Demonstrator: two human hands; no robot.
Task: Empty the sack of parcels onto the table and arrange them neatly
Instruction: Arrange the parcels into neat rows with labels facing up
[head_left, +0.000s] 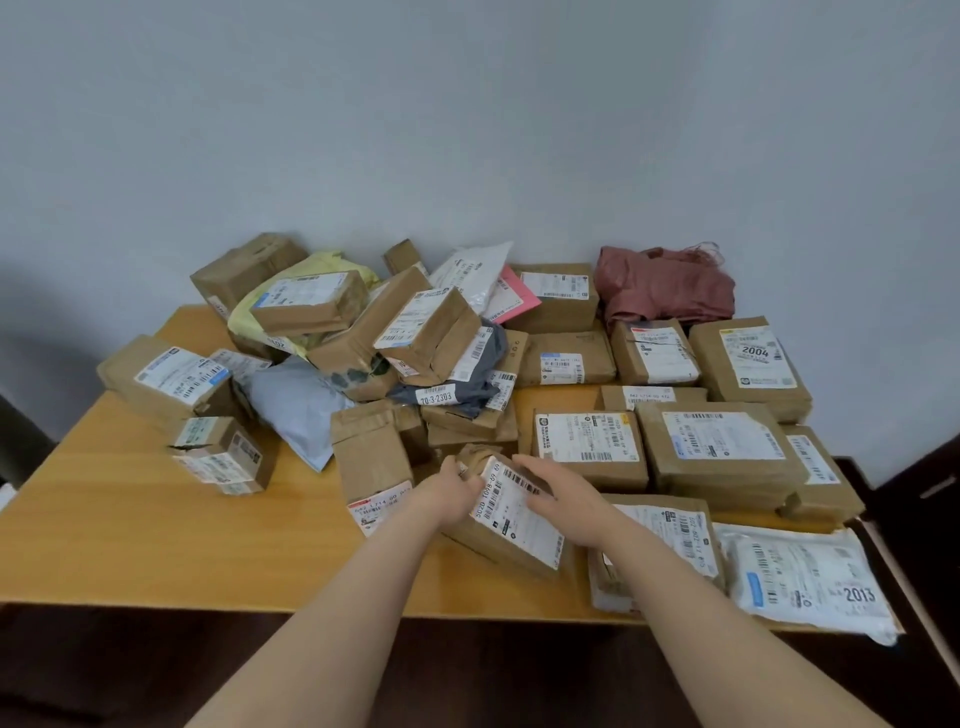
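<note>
- Parcel (519, 535), a brown carton with a white label (511, 501), is held tilted at the front middle of the table (130, 519), between the loose heap (415, 332) on the left and the rows (722, 441) laid flat on the right
- Its far left corner is gripped by the left hand (457, 486), with the fingers curled round the edge
- Its right edge is held by the right hand (563, 499), with the fingers kept close together; how far they wrap cannot be told
- It is judged light and stiff, and the taped card is judged smooth enough to slip in a loose grip
- It is best taken by two opposite edges, not by the label
- The sack (665, 286) is seen crumpled at the back right, against the wall
</note>
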